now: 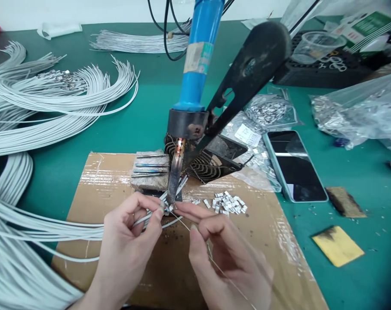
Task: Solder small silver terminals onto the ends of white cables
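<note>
A blue soldering iron (195,64) hangs tip down in a black stand arm (247,69), its tip (173,185) right between my fingertips. My left hand (132,237) is closed on several white wires (75,230) and pinches their ends close beside the tip. Thin solder wire (221,271) runs through my right hand (226,254), gripped between thumb and fingers, with its end at the tip. My right fingertips reach out near a small metal piece there; fingers partly hide the joint. Small white-and-silver connector pieces (229,203) lie scattered to the right.
Cardboard (95,172) covers the work spot on the green table (156,94). Bundles of white wires (63,99) fill the left. A block with metal rods (150,165) stands behind my hands. Rightward lie a phone (295,165), a yellow sponge (339,245) and plastic bags (353,112).
</note>
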